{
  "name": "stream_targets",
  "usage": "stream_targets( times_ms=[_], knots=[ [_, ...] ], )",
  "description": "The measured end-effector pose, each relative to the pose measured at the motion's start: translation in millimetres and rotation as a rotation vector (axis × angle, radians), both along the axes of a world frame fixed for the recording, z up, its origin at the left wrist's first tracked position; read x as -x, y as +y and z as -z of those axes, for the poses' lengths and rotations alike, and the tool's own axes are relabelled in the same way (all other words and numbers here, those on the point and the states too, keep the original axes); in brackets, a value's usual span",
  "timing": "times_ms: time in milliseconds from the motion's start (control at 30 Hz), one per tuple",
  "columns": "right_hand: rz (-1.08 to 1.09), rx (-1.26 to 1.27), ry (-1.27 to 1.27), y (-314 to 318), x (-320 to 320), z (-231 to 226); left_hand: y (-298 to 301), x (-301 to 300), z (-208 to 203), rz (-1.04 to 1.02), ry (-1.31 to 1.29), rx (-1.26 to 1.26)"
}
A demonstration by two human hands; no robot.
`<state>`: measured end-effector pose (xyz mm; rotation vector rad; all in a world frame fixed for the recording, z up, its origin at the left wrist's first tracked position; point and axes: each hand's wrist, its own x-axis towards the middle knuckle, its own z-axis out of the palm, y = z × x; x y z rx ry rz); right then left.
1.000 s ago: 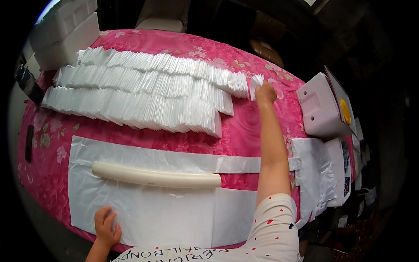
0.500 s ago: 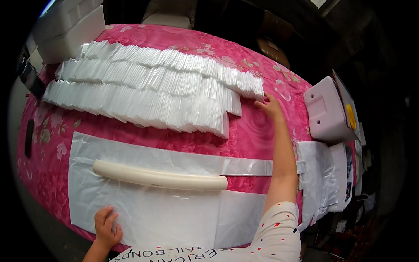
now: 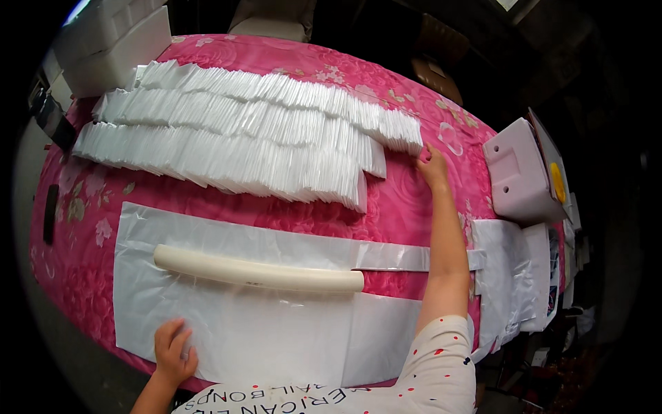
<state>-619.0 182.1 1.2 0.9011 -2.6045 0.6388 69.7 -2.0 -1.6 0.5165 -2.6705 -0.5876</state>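
My right hand (image 3: pixel 434 167) reaches far forward, at the right end of the farthest of several long rows of folded white plastic sheets (image 3: pixel 296 155). Its thumb and forefinger are apart, close to the last folded sheet; whether they touch it I cannot tell. Resting near the table's front edge, my left hand (image 3: pixel 174 352) has slightly bent, parted fingers on a flat, translucent white plastic sheet (image 3: pixel 276 338). Across that sheet lies a cream-white pipe (image 3: pixel 258 269), touched by neither hand.
A pink flowered tablecloth (image 3: pixel 296 224) covers the table. White foam boxes stand at the back left (image 3: pixel 114 58) and right (image 3: pixel 520 172). Stacked plastic sheets (image 3: pixel 507 283) lie at the right edge, beside a flat silvery strip (image 3: pixel 393 257). A dark bar (image 3: pixel 51 214) lies at far left.
The whole view has shifted slightly. My right thumb has drawn a little back toward the forefinger at the row's end. My left hand stays on the sheet, and the pipe has not moved.
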Motion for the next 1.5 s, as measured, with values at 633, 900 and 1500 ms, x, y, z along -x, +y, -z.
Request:
stream_targets(
  times_ms=[633, 900, 1500],
  knots=[
    [-0.552, -0.290, -0.394, 58.3, -375.7, -60.9, 44.8, 37.0, -35.4, 0.307, 0.140, -0.160],
    [-0.677, -0.158, -0.438, 113.4, -501.4, -25.7, 101.1, 88.8, -14.5, 0.263, 0.038, -0.242],
    [0.428, -0.003, 0.151, 327.0, -325.3, 10.3, 177.1, 127.6, -23.8, 0.515, -0.073, -0.097]
  ],
)
